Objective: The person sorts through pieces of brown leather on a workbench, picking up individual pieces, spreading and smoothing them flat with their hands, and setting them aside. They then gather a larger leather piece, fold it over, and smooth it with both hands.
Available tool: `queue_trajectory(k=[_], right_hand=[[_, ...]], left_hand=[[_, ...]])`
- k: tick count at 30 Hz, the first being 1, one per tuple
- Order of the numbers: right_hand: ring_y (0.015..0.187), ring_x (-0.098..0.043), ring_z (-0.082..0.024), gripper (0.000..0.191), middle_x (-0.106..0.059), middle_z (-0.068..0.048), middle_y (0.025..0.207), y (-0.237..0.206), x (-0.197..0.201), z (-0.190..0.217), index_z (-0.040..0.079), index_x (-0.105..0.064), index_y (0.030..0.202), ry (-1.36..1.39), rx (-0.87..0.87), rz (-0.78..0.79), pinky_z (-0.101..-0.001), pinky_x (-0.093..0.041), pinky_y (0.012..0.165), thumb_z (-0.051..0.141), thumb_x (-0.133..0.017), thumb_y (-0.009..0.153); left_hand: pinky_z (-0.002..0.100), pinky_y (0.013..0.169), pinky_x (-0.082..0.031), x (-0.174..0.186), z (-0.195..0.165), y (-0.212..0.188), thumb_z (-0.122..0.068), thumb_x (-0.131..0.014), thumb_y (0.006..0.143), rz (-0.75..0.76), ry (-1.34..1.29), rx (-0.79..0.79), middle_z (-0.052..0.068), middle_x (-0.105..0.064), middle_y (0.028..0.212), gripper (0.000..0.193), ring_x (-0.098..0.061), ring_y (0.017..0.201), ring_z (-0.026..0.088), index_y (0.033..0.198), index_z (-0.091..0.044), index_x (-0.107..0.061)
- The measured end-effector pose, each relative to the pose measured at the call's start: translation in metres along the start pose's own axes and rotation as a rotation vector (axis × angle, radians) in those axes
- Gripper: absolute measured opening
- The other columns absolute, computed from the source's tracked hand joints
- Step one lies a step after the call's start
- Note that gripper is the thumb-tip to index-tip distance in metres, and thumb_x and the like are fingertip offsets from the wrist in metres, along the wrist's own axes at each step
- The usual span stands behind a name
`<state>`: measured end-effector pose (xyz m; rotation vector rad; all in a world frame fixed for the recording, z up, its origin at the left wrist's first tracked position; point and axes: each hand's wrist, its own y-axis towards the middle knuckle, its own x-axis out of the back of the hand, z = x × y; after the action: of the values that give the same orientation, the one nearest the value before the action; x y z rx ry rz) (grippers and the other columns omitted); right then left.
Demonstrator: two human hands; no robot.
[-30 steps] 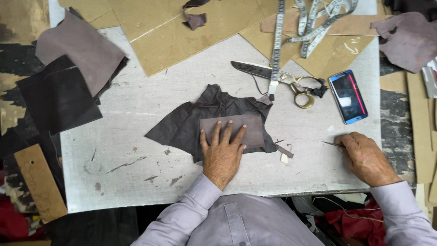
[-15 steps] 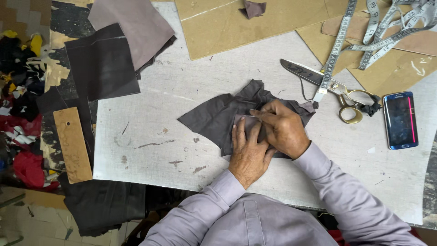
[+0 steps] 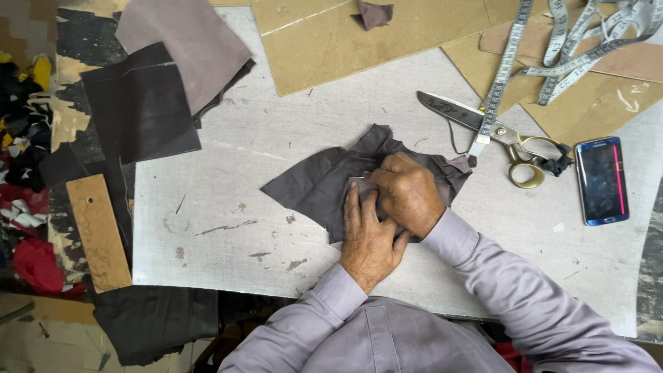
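right hand (image 3: 409, 193) over left hand (image 3: 369, 235), hiding pattern piece on dark leather (image 3: 314, 183)

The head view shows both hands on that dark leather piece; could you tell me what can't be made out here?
- What the right hand holds, if anything: its curled fingers hide it.
- The pale template on the dark leather piece: mostly covered by the left hand and the right hand.
- The scissors: the measuring tape crosses the blades.
- The grey leather sheet: cut off by the top edge.

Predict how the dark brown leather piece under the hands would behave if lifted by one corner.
The dark brown leather piece would probably droop: its edges lie wavy and creased. It looks thin, so likely light. Both hands, left hand and right hand, press it flat, suggesting it shifts easily.
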<state>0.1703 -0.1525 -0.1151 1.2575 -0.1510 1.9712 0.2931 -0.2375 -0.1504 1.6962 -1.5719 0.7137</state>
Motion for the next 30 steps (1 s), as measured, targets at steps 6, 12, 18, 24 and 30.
queue_trajectory(k=[6,12,18,24,30], right_hand=[[0.08,-0.064,-0.029,0.029,-0.064,-0.013,0.081,-0.027,0.034,-0.03,0.003,-0.079,0.091,-0.071,-0.039,-0.013,-0.0387,-0.056,0.064,-0.003,-0.072,0.064],[0.079,-0.064,-0.026,0.029,-0.063,-0.009,0.081,-0.086,0.081,-0.074,0.005,-0.08,0.096,-0.165,-0.151,-0.053,-0.0388,-0.054,0.067,-0.011,-0.071,0.074],[0.081,-0.064,-0.028,0.017,-0.064,-0.01,0.084,-0.129,0.128,-0.092,0.002,-0.076,0.089,-0.316,-0.225,-0.052,-0.0399,-0.054,0.068,-0.008,-0.074,0.076],[0.062,-0.067,-0.018,0.015,-0.07,-0.008,0.077,-0.146,0.122,-0.032,0.001,-0.071,0.105,0.085,-0.813,-0.116,-0.0324,-0.052,0.05,0.001,-0.073,0.091],[0.059,-0.066,-0.014,0.037,-0.069,-0.011,0.078,-0.14,0.057,0.022,-0.002,-0.069,0.123,0.081,-0.74,-0.444,-0.0279,-0.054,0.049,0.0,-0.074,0.086]], left_hand=[[0.074,0.114,-0.02,-0.004,-0.011,0.013,-0.042,-0.071,0.092,0.036,0.046,0.0,0.033,-0.03,0.14,0.058,-0.013,0.143,0.062,0.137,-0.006,-0.063],[0.073,0.114,-0.02,-0.008,-0.02,0.016,-0.045,-0.066,0.094,0.078,0.108,0.018,0.031,-0.034,0.141,0.059,-0.017,0.142,0.061,0.14,-0.008,-0.06],[0.076,0.11,-0.022,-0.001,-0.038,0.016,-0.044,-0.065,0.094,0.171,0.19,-0.001,0.021,-0.045,0.141,0.061,-0.034,0.136,0.045,0.143,-0.008,-0.055],[0.068,0.102,-0.035,0.024,-0.061,0.023,-0.044,-0.068,0.088,0.317,0.334,0.007,0.012,-0.049,0.136,0.066,-0.045,0.127,0.034,0.145,-0.016,-0.049],[0.058,0.085,-0.046,0.04,-0.074,0.039,-0.046,-0.067,0.089,0.531,0.402,-0.032,0.015,-0.047,0.137,0.074,-0.045,0.122,0.04,0.154,-0.033,-0.035]])
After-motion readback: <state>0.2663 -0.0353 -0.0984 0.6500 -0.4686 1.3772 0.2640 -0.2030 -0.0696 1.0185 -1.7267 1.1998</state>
